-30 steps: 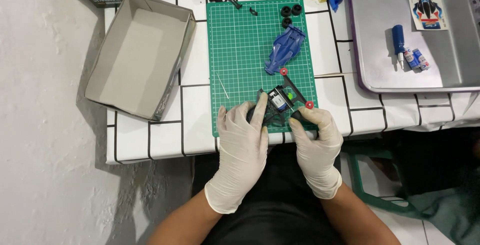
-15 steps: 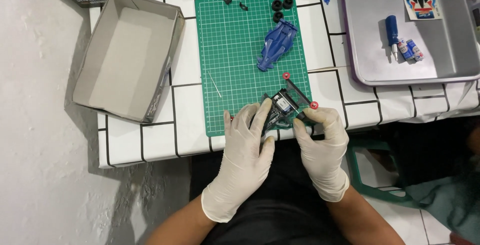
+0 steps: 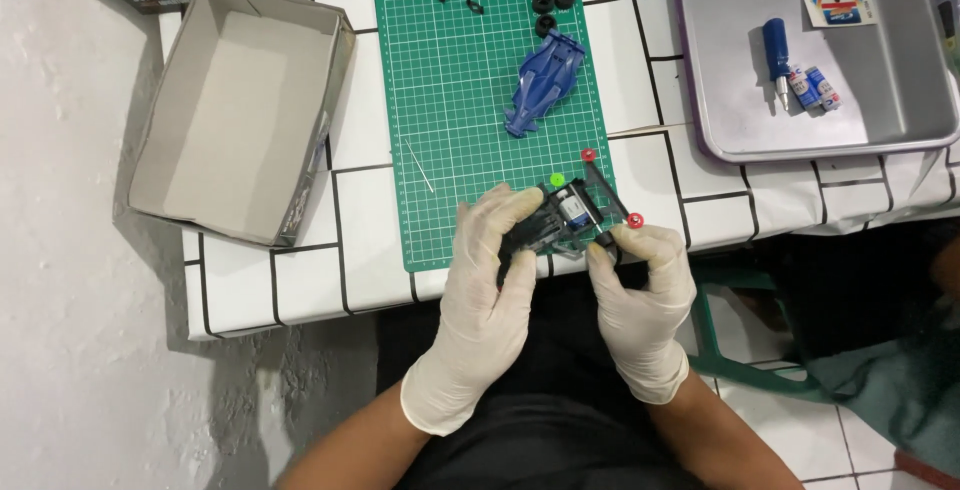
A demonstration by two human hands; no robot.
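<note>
Both gloved hands, left hand (image 3: 487, 280) and right hand (image 3: 640, 290), clamp their grip on the black toy car frame (image 3: 560, 222) at the green mat's (image 3: 460, 130) near edge, steadying it from both sides.

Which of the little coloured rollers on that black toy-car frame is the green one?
The roller on the black frame at its far left corner, on the green mat. The other two visible rollers, at and by the right hand at, are red.

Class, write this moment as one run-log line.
left hand: grip on black toy car chassis | right hand: grip on chassis rear | over green cutting mat | blue car body lies apart
</note>
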